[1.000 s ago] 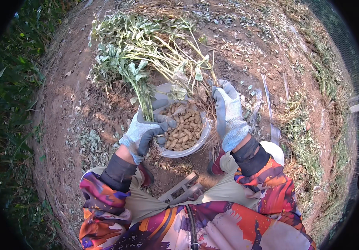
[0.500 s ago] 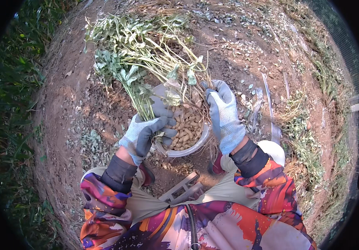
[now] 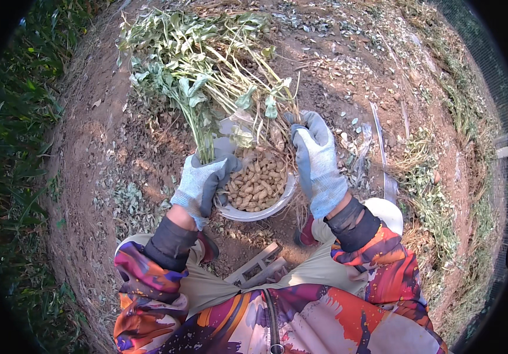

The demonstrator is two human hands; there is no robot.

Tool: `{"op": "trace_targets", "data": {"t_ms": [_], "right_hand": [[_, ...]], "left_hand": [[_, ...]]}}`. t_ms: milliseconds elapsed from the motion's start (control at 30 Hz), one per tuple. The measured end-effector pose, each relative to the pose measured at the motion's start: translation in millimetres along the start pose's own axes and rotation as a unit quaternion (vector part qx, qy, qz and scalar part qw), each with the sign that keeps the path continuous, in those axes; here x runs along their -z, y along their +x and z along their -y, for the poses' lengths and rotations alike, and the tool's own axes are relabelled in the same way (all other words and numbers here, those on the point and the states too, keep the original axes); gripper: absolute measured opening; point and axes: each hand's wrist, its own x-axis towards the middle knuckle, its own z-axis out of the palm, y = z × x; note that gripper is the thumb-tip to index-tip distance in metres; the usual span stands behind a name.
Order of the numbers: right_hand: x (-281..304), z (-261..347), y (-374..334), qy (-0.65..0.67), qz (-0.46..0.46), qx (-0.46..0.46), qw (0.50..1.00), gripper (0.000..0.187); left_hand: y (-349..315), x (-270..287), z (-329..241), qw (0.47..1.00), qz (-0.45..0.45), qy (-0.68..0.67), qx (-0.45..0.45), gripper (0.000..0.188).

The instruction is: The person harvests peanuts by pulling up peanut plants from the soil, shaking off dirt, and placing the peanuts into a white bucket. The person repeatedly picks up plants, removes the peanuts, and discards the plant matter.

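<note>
A pale bucket (image 3: 252, 216) full of peanuts (image 3: 255, 186) stands on the soil between my feet. My left hand (image 3: 205, 182), in a grey-and-white glove, is closed round a bunch of green peanut stems (image 3: 198, 133) at the bucket's left rim. On the right side, my gloved right hand (image 3: 315, 147) grips the root end of peanut plants (image 3: 236, 88) whose leafy tops stretch away to the far left. Thin roots and a few pods (image 3: 277, 138) hang beside that hand, over the bucket's far right part. The fingertips of both hands are partly hidden.
Strips of clear plastic film (image 3: 379, 133) lie on the soil to the right. Dried vines (image 3: 436, 200) run along the right, with a mesh fence (image 3: 490, 71) beyond. Tall green plants (image 3: 21, 147) border the left. A slatted object (image 3: 257, 265) lies between my legs.
My left hand has drawn slightly left and its fingers have curled in off the peanuts, uncovering more of them. The stems in it stand more upright. The right hand has barely moved.
</note>
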Motion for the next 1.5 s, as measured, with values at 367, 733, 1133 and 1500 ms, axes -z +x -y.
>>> {"op": "trace_targets", "data": {"t_ms": [367,733,1133,1500], "right_hand": [[-3,1,2,-0.015,-0.019,0.000,1.000,0.019],[-15,-29,-15,-0.104,0.086,0.052,0.989,0.022],[-27,-10,-17,0.016,0.228,-0.019,0.973,0.025],[-21,-8,-16,0.377,0.304,-0.202,0.851,0.038]], "left_hand": [[4,7,7,0.999,-0.005,0.012,-0.037,0.034],[0,0,0,0.994,0.025,-0.105,-0.025,0.035],[-6,24,2,0.989,0.047,-0.030,-0.135,0.048],[-14,26,-9,0.971,0.067,-0.217,-0.076,0.022]]}}
